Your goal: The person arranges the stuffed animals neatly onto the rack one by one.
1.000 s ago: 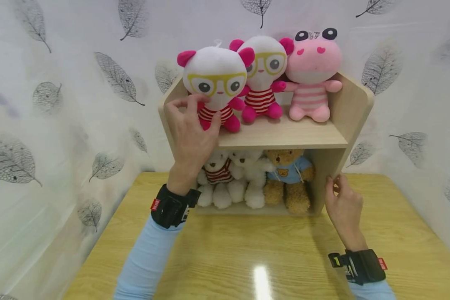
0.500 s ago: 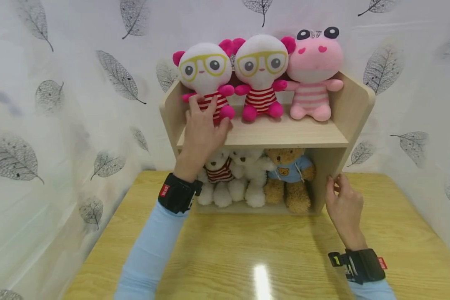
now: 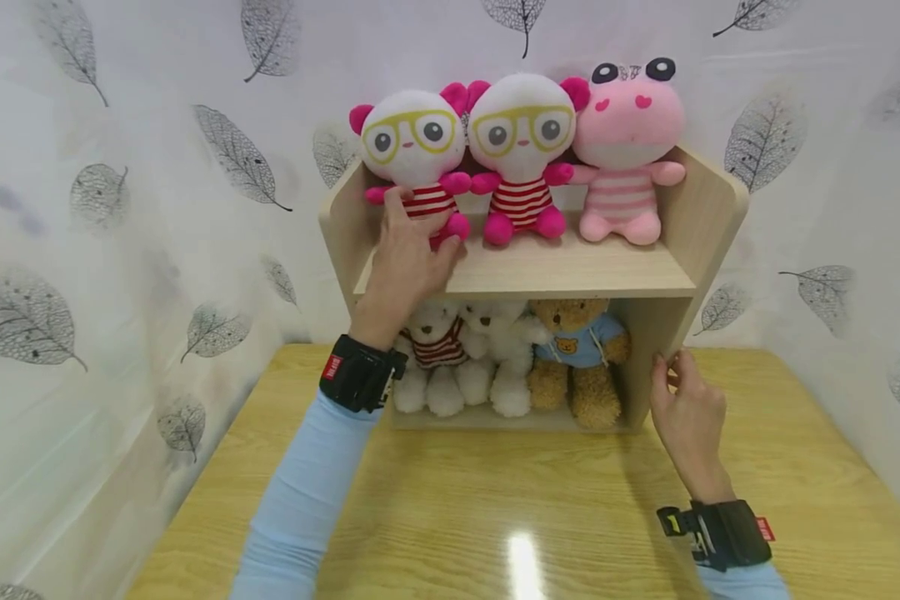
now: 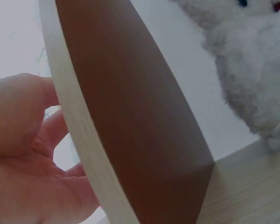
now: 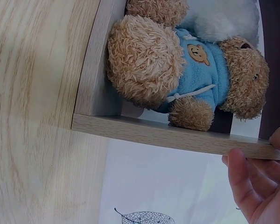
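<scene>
On the upper deck of a small wooden shelf (image 3: 570,271), a plush panda (image 3: 412,137) with yellow glasses sits at the left. My left hand (image 3: 405,267) grips its striped lower body, fingers in front and thumb by one leg. The left wrist view shows that hand (image 4: 42,154) beyond the deck's front edge; the panda is hidden there. My right hand (image 3: 690,408) pinches the front edge of the right side panel (image 3: 663,333) between thumb and fingers. In the right wrist view, the same hand (image 5: 263,182) holds that panel's edge.
Beside the gripped panda sit a matching panda (image 3: 522,125) and a pink plush hippo (image 3: 630,117). Below are two white bears (image 3: 498,358) and a brown bear in a blue hoodie (image 3: 577,358). The shelf stands on a wooden table (image 3: 450,500) against a leaf-patterned backdrop.
My left hand has set the left panda further back and left on the upper deck, beside the other panda, and its fingers sit lower on the body. The right hand stays put.
</scene>
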A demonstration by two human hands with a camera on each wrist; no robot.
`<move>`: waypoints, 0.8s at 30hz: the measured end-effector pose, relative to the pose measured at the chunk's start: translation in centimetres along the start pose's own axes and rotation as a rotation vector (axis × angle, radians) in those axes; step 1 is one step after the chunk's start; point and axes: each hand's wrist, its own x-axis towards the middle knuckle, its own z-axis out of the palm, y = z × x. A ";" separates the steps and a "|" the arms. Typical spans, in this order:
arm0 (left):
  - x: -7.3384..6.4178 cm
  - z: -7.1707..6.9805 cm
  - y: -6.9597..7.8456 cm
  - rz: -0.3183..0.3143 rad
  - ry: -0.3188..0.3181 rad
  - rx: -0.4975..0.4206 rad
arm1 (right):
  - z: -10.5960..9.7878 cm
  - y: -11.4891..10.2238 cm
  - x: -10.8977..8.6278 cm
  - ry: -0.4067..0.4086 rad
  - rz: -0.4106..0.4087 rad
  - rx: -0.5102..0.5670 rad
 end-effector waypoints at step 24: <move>1.7 0.5 -1.2 0.052 -0.072 0.167 | 0.0 -0.2 0.0 -0.022 0.027 -0.009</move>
